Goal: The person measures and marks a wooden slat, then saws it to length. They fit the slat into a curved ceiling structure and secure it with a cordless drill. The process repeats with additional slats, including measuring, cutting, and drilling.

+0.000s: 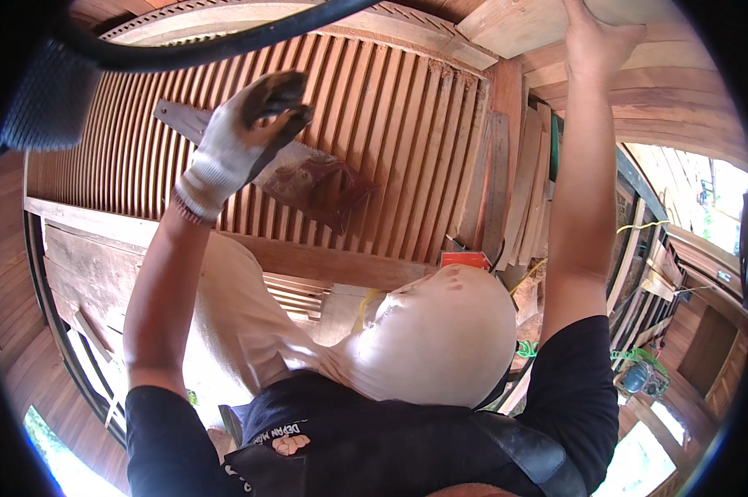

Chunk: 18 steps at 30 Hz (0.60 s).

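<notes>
My left hand (254, 124), in a white knit glove with dark-coated fingers, is raised over a slatted wooden panel (399, 141). Its fingers are curled, the thumb stands apart from them, and nothing shows in the gap. Behind it, a flat grey metal strip (182, 120) with a hole near its end lies across the slats. A crumpled clear plastic bag (320, 184) with reddish-brown contents rests beside the glove. My bare right hand (599, 45) reaches up against a wooden board (523, 29), thumb stretched out sideways; its fingertips are partly cut off by the view's edge.
My bent knees in pale trousers (440, 340) are below the panel. Loose wooden strips (527, 182) stand at its right, near a red object (465, 259). A dark curved tube (225, 50) crosses the upper left. A power tool with a green cord (641, 377) lies far right.
</notes>
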Motion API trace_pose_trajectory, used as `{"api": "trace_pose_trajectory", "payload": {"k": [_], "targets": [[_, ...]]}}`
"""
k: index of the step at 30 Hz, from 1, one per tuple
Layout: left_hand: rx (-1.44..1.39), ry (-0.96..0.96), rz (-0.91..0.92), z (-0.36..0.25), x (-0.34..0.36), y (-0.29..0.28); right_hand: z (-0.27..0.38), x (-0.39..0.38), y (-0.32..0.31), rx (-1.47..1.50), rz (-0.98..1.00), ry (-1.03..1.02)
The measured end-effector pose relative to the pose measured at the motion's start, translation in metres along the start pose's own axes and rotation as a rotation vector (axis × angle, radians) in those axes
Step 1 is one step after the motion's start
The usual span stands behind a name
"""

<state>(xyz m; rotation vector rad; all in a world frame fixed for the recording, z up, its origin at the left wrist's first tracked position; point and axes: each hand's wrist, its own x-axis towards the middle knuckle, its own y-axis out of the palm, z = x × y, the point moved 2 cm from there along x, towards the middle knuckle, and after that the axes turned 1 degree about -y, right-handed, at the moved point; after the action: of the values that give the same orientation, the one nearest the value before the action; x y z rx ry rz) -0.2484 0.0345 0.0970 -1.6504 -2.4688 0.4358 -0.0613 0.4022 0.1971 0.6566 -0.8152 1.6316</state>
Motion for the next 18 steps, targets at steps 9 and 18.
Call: {"api": "trace_pose_trajectory", "payload": {"k": [9,18], "targets": [[-0.379,-0.249,-0.185,0.063,-0.075,-0.004,-0.020,-0.002,-0.007,-0.146,-0.009,0.117],[-0.327,-0.203,-0.135,0.092,-0.071,-0.009,-0.014,0.001,-0.001,-0.173,-0.082,-0.029]]}}
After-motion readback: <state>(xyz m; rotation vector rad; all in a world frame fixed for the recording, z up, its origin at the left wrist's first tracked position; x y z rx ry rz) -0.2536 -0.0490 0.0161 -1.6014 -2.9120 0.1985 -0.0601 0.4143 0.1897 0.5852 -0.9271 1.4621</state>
